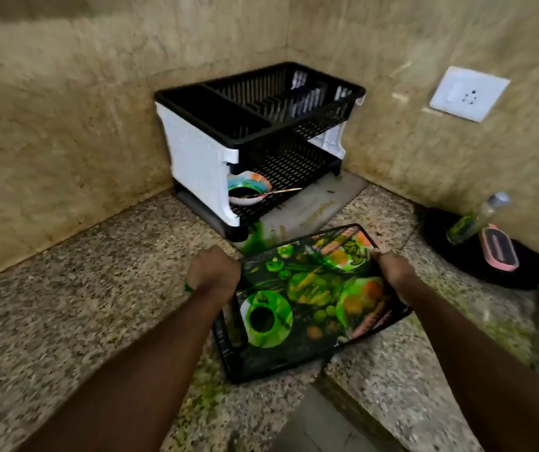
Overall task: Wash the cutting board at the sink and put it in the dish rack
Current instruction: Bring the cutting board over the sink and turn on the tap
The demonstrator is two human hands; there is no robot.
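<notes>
A black-framed cutting board [310, 301] printed with green and orange fruit pictures is held tilted above the granite counter, in front of the dish rack. My left hand [214, 272] grips its left edge and my right hand [392, 267] grips its upper right edge. The two-tier black and white dish rack [196, 164] stands in the corner behind the board. Its top tier looks empty; the bottom tier holds a colourful bowl [248, 189] with a spoon sticking out.
A speckled granite counter [82, 305] runs left and right of the corner. At the right lie a black round object [489, 272] with a pink holder [498, 247] and a bottle [476, 218]. A wall socket [468, 93] is on the right wall.
</notes>
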